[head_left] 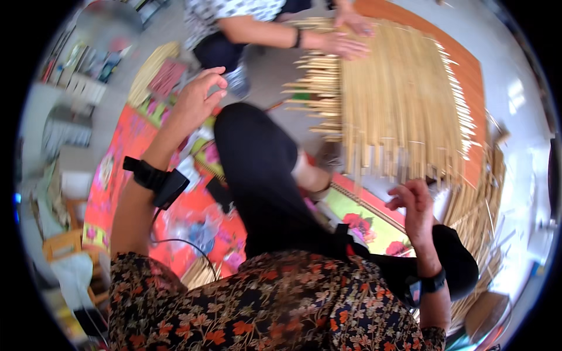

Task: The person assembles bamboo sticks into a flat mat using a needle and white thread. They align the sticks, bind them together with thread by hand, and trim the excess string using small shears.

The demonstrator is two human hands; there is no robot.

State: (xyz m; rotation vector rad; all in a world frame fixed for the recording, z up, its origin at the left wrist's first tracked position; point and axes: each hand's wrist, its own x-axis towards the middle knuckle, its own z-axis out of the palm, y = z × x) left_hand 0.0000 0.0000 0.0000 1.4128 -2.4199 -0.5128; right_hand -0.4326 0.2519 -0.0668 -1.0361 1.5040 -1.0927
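Note:
A broad mat of straw-coloured stalks [398,99] lies on an orange-brown board [477,93] at the far right, its stalk ends sticking out unevenly along the left and near sides. My left hand [202,96] is raised at the left, away from the mat, with its fingers loosely bent and nothing in them. Near the mat's front edge hovers my right hand [414,209], its fingers half curled and apart. I see nothing held in it, and it appears not to touch the stalks. Another person's hands [349,44] rest flat on the mat's far left part.
A bright floral cloth [123,175] spreads across the floor under and left of my legs. More loose stalks [489,199] are heaped at the right. A bundle of stalks [153,70] lies at the far left, and a wooden chair [64,245] stands at the left edge.

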